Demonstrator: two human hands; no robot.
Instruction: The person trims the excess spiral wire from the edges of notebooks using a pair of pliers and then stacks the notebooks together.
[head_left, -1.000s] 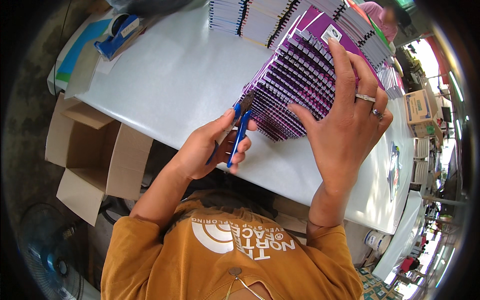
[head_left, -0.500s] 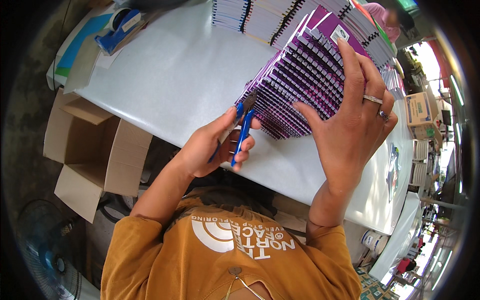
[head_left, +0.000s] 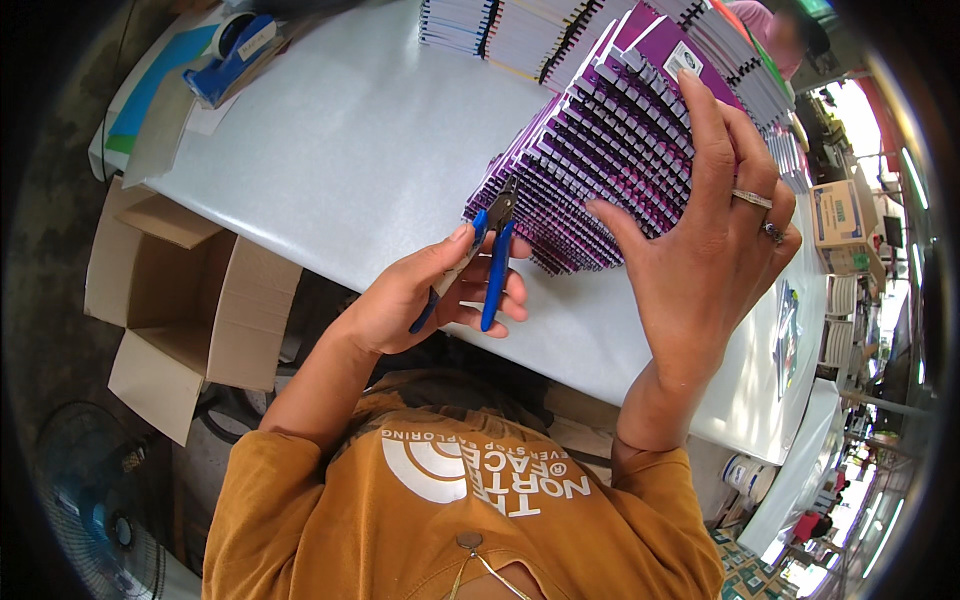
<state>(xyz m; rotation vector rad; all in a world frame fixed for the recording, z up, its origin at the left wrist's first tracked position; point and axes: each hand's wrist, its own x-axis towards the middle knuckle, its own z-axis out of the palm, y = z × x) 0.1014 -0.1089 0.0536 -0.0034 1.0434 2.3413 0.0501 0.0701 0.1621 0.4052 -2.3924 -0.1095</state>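
In my left hand (head_left: 415,285) I hold blue-handled side cutters (head_left: 494,262), with their handles apart. The jaws touch or nearly touch the left side of a stack of purple books (head_left: 600,150). The books' spiral-bound spines, with black coils, face me. My right hand (head_left: 700,220) spreads its fingers along the right of the stack. Its index fingertip rests by the white label on the top cover, and the thumb lies against the spines. Whether the jaws sit on a coil end is too small to tell.
More spiral-bound books (head_left: 545,35) stand behind the stack on the pale table (head_left: 320,130). A blue tape dispenser (head_left: 235,55) sits at the far left. An open cardboard box (head_left: 200,300) is below the left edge, near a fan (head_left: 110,520). Another person (head_left: 765,40) is at the back right.
The cutters' handles have spread wider, and the left fingers have loosened around them. The jaws stay at the stack's left side. My right hand keeps nearly the same place.
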